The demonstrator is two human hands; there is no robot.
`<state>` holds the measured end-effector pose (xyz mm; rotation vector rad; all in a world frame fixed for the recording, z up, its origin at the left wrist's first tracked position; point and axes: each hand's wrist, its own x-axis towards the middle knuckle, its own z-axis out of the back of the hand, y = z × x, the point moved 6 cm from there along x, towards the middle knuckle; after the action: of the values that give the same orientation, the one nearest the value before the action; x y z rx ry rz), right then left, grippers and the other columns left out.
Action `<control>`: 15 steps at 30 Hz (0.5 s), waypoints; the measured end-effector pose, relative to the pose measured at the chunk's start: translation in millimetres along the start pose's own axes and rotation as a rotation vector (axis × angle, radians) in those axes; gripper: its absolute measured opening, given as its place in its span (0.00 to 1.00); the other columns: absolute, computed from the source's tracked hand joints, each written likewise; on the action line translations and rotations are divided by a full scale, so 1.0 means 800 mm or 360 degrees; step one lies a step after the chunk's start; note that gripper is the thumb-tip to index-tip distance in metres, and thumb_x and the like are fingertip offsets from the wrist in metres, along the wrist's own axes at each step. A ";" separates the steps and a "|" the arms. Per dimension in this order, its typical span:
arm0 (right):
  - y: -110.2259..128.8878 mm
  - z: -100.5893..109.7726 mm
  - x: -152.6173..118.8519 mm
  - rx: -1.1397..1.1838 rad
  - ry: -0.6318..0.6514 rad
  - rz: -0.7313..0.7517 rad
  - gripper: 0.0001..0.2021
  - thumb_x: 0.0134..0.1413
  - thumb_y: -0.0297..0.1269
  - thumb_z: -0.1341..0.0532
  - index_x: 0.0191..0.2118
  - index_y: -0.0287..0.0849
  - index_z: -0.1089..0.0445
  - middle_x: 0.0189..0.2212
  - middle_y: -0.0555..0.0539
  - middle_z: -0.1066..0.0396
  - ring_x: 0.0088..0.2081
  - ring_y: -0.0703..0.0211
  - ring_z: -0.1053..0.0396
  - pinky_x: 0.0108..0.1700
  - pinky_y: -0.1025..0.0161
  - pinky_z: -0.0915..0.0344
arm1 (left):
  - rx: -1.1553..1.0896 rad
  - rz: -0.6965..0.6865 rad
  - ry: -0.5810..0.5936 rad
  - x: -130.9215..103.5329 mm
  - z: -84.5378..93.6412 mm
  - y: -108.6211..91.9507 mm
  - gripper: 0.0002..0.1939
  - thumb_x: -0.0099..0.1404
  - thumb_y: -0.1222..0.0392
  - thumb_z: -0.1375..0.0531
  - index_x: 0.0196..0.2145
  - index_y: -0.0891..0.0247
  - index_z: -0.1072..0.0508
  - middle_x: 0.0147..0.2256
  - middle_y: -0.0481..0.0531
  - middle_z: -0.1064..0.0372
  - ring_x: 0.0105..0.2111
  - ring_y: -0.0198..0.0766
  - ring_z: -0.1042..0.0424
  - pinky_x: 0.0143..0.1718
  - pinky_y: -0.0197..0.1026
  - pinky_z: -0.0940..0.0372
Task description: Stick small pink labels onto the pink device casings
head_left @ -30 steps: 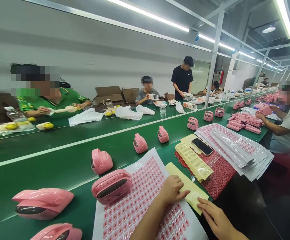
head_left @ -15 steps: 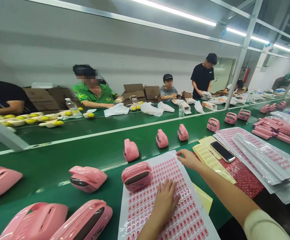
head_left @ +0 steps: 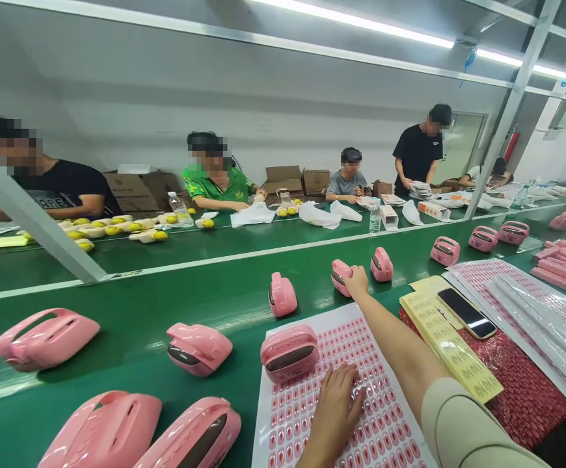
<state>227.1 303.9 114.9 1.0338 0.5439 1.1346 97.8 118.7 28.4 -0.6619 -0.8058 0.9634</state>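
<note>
My left hand lies with fingers spread on a white sheet of pink-and-red oval stickers. Just beyond its fingertips, a pink handled plastic device with a dark front panel stands on the sheet's upper left. My right hand reaches over the sheet's far edge, its fingers closed around the right side of another pink handled device on the green belt. Part of that device is hidden behind the fingers. Similar devices stand to either side, a pink one to the left and one to the right.
More pink devices fill the near left. At right are yellow label sheets, a phone, red bubble wrap and plastic-covered sticker sheets. Several people work across the green belt, beyond a slanted metal post.
My right hand has moved forward from the sheet's top corner and taken hold of a pink device. My left hand stays on the sheet. The view has swung left.
</note>
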 end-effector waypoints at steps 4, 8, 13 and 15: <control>-0.005 0.043 -0.035 0.0289 0.0058 0.0031 0.09 0.51 0.33 0.44 0.22 0.42 0.42 0.25 0.53 0.38 0.29 0.65 0.38 0.30 0.69 0.39 | -0.0362 0.0121 -0.0077 0.003 0.006 0.002 0.20 0.49 0.55 0.37 0.41 0.60 0.27 0.45 0.60 0.30 0.49 0.57 0.37 0.54 0.65 0.55; -0.027 0.079 -0.099 0.0539 0.0339 -0.0081 0.13 0.52 0.43 0.48 0.21 0.43 0.45 0.15 0.58 0.47 0.16 0.70 0.48 0.18 0.71 0.47 | -0.0930 0.0240 -0.0268 0.000 0.010 -0.002 0.31 0.48 0.42 0.38 0.49 0.58 0.33 0.51 0.60 0.35 0.55 0.54 0.43 0.56 0.59 0.55; -0.052 0.083 -0.212 0.0659 0.0729 -0.0256 0.17 0.50 0.50 0.46 0.21 0.42 0.42 0.11 0.58 0.48 0.12 0.71 0.51 0.14 0.71 0.48 | -0.1560 0.0404 -0.0518 -0.036 0.018 -0.016 0.42 0.39 0.32 0.38 0.49 0.54 0.34 0.46 0.56 0.31 0.53 0.57 0.39 0.50 0.56 0.41; -0.063 0.084 -0.252 0.0679 0.0911 -0.0309 0.19 0.52 0.52 0.50 0.25 0.40 0.39 0.12 0.56 0.43 0.13 0.69 0.44 0.16 0.69 0.43 | -0.1825 0.0529 -0.0588 -0.056 0.021 -0.018 0.38 0.39 0.36 0.36 0.48 0.52 0.33 0.45 0.54 0.29 0.51 0.59 0.38 0.48 0.58 0.39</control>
<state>230.4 89.2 74.4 0.9780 1.3594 1.1627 75.3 74.3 35.8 -1.6685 -1.6334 0.8694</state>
